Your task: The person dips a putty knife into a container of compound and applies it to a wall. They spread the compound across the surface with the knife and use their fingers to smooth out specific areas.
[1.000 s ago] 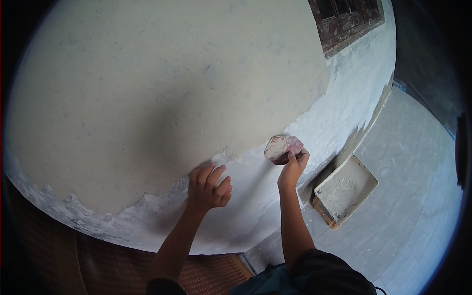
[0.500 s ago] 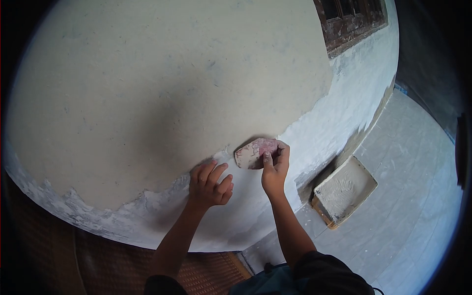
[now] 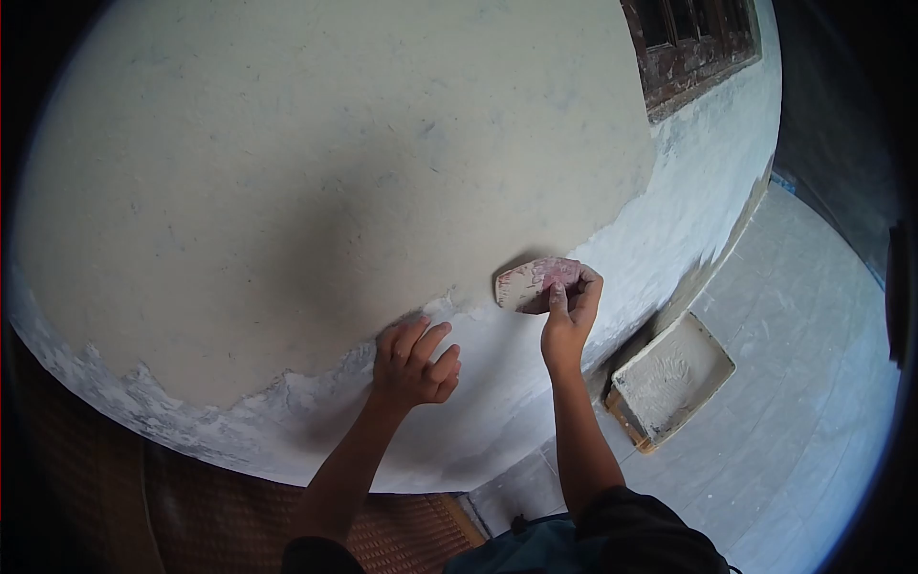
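Observation:
My right hand (image 3: 572, 311) grips a flat putty scraper (image 3: 533, 284), thumb on the near face. Pinkish red shows through the pale putty smeared on the scraper. It is against or very near the wall (image 3: 459, 172), at the lower border of the beige coat. My left hand (image 3: 413, 364) is to the left of the scraper, touching the wall where the beige coat meets the white surface. Its fingers are bent and apart, with nothing visible in them. Just above its fingertips lies a ragged patch of coating (image 3: 442, 308).
On the grey floor (image 3: 765, 411) to the right, a rectangular tray (image 3: 628, 421) holds pale wet putty close to the wall's foot. A brown framed window (image 3: 701, 62) is at upper right. Woven brown matting (image 3: 382, 531) lies below the wall at lower left.
My right hand and the scraper have moved to the right and slightly up along the coating's border. My left hand has stayed nearly in place. The view has shifted slightly.

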The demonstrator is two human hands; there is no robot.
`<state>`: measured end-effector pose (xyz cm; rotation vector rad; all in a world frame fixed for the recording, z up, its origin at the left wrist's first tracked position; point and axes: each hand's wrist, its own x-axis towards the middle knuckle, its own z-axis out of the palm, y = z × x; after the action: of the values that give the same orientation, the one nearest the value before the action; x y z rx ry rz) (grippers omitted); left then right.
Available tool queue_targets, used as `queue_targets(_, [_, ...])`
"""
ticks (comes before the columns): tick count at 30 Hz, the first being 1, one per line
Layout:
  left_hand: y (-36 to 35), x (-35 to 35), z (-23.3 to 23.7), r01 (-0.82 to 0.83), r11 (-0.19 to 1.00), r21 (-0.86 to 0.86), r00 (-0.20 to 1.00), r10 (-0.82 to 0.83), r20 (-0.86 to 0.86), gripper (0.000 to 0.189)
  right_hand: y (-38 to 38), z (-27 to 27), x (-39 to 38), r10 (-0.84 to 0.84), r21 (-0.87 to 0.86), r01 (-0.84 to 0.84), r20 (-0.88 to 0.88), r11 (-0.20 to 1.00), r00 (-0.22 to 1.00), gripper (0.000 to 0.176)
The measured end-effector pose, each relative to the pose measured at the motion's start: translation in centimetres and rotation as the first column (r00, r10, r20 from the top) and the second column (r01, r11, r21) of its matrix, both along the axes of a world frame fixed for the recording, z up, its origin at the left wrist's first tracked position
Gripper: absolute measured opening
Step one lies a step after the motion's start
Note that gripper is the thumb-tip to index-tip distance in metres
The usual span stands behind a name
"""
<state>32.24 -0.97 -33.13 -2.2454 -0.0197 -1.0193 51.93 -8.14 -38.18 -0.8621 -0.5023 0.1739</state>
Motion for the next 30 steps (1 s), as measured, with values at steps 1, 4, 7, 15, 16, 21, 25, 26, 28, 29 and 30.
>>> queue_targets(1, [0.0, 0.0, -0.1, -0.001, 1.000, -0.002, 1.000, 0.001, -0.001, 0.020, -0.4, 0.3, -0.6, 0.015, -0.060, -0.010, 0.091, 0.998, 0.996, 0.027])
queue_targets(4, [-0.2, -0.1, 0.1, -0.003, 1.000, -0.009, 1.000, 0.003, -0.011, 0.020, 0.4, 0.1, -1.0, 0.028, -0.107, -0.013, 0.137, 0.994, 0.990, 0.028])
queue_targets(7, [-0.1, 0.0, -0.1, -0.005, 1.000, 0.007, 1.000, 0.005, 0.007, 0.020, 0.6, -0.1, 0.5, 0.006, 0.023, -0.003, -0.115, 1.000, 0.993, 0.027])
queue_targets(15, [-0.1, -0.1, 0.0, -0.002, 1.000, -0.001, 1.000, 0.002, 0.003, 0.020, 0.6, 0.4, 1.3, 0.016, 0.026, -0.013, -0.120, 1.000, 0.993, 0.025])
queue_targets(16, [-0.1, 0.0, -0.1, -0.001, 1.000, -0.004, 1.000, 0.001, 0.004, 0.019, 0.6, 0.4, 1.0, 0.037, 0.048, -0.034, -0.064, 0.998, 0.997, 0.025])
queue_targets(21, [-0.2, -0.2, -0.2, -0.009, 1.000, -0.003, 1.000, 0.009, -0.007, 0.019, 1.0, 0.1, 0.1, -0.004, -0.072, 0.007, 0.046, 0.997, 0.999, 0.026])
queue_targets(25, [-0.1, 0.0, -0.1, -0.014, 1.000, 0.009, 1.000, 0.014, 0.004, 0.021, 0.5, -0.8, 0.4, 0.076, 0.114, -0.060, -0.145, 0.992, 0.986, 0.023])
queue_targets(26, [-0.2, 0.0, -0.2, -0.013, 1.000, 0.002, 1.000, 0.013, 0.002, 0.021, 0.7, -0.8, -0.3, 0.105, 0.053, -0.101, -0.094, 0.994, 0.990, 0.023])
queue_targets(28, [-0.2, -0.1, 0.0, -0.022, 1.000, -0.004, 1.000, 0.022, -0.007, 0.021, 0.9, -0.9, -1.1, 0.122, -0.066, -0.122, -0.004, 0.990, 0.992, 0.021])
queue_targets(29, [-0.2, 0.0, 0.1, -0.019, 1.000, 0.001, 1.000, 0.019, -0.009, 0.021, 1.1, -1.5, -0.8, 0.120, -0.060, -0.120, -0.006, 0.991, 0.993, 0.021])
queue_targets(30, [-0.2, 0.0, 0.1, -0.012, 1.000, 0.005, 1.000, 0.012, -0.008, 0.021, 1.5, -2.6, 0.0, 0.075, -0.012, -0.079, -0.179, 0.997, 0.981, 0.022])
